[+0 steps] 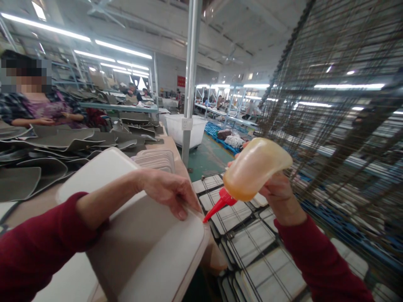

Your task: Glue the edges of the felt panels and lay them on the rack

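My right hand [278,188] is wrapped around a translucent squeeze bottle [256,165] that is tipped over, with amber liquid pooled toward its neck. The bottle's red nozzle [217,207] points down and left, its tip at the rounded corner of a white panel [170,247]. My left hand [168,191] grips that panel near the same corner, thumb on the top face and fingers bent over the edge. Another white panel [110,167] lies behind my left forearm. Whether liquid is coming out is too small to tell.
Grey curved sheets [53,147] are piled at the left, with a person [37,96] behind them. A stack of thin panels [155,159] sits on the table. Wire racks [248,235] bearing white panels stand low at the right. A post [189,84] and white bin [200,128] are ahead.
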Tool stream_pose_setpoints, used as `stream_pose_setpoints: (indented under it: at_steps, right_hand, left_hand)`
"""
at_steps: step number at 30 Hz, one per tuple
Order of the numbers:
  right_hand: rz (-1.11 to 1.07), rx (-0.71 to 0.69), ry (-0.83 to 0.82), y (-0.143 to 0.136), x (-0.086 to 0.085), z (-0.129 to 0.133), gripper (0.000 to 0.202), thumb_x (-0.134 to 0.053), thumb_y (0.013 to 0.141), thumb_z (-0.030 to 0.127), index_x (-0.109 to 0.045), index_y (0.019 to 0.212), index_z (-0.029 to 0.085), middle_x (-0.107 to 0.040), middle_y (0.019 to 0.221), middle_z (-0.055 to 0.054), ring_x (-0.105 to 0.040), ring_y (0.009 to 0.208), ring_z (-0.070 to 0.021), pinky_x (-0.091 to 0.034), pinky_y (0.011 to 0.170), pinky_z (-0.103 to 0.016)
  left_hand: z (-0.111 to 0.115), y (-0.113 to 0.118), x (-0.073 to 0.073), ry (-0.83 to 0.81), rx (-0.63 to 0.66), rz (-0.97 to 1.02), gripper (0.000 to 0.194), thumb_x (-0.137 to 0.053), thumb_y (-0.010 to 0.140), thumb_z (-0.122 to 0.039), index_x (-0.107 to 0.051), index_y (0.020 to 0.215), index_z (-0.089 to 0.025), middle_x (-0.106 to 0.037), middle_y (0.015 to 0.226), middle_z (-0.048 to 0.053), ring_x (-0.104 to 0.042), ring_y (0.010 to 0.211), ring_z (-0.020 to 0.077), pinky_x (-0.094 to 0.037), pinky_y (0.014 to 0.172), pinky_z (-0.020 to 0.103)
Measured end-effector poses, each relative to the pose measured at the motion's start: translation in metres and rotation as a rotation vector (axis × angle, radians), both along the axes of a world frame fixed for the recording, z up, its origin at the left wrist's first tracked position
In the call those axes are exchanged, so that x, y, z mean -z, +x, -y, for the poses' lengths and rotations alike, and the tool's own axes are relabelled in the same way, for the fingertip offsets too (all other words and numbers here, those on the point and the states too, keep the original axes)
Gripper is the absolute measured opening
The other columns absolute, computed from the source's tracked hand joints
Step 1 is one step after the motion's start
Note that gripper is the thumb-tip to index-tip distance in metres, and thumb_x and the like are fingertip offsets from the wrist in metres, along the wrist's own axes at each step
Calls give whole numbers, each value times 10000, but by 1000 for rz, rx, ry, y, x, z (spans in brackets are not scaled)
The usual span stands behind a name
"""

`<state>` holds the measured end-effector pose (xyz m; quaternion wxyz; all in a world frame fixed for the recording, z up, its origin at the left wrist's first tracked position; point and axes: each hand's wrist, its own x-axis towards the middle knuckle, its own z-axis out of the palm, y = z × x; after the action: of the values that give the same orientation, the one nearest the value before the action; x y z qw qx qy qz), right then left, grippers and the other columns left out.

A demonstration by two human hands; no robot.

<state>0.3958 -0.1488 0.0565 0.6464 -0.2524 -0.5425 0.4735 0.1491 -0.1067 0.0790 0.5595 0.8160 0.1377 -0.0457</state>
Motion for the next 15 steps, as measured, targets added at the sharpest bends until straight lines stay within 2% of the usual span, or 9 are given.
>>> stream_pose_setpoints:
  at_steps: [6,10,15]
  right_hand:
    - [27,-7,7,5,5,2,638,-908,371,396,-711,973,321,-768,871,32,-728,756,-232,-618,726,-363]
    - [38,12,24,2,4,2,597,-890,415,388,-689,974,326,-766,821,23,-727,795,-266,-591,834,-444]
    - [17,37,59,2,5,-5,615,-877,429,396,-672,1003,314,-757,752,11,-724,843,-296,-551,904,-498]
  left_hand:
    - [-17,-7,14,-4,145,71,346,-720,787,-212,-731,1115,-103,-766,983,53,-667,1021,227,-504,839,206]
    - [-20,-11,17,-23,94,70,340,-691,812,-203,-720,1125,-72,-763,990,62,-664,1007,214,-496,844,197]
    - [-19,-13,15,-35,55,53,312,-702,805,-201,-739,1098,-101,-772,944,42,-670,979,217,-503,832,205]
